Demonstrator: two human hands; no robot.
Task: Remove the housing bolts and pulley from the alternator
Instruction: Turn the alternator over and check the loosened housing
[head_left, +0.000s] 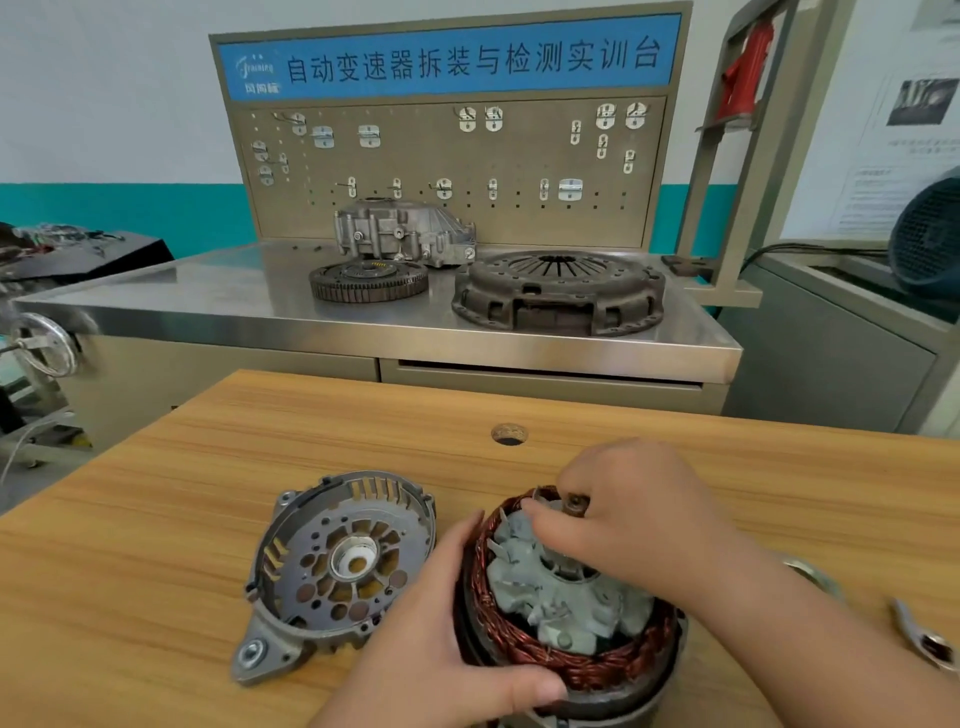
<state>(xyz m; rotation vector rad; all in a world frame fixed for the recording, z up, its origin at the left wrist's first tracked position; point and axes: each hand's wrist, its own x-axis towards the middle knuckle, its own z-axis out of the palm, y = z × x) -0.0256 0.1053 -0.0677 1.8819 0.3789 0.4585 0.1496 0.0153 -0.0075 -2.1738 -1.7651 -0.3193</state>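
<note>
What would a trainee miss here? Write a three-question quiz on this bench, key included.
1. True or false: the removed end cover lies on the wooden table, to the left of the stator.
2. The right hand pinches: A the rotor shaft; B a hammer; C a screwdriver.
3. Which hand grips the stator's outer side?
Key: 1 true; 2 A; 3 the left hand.
</note>
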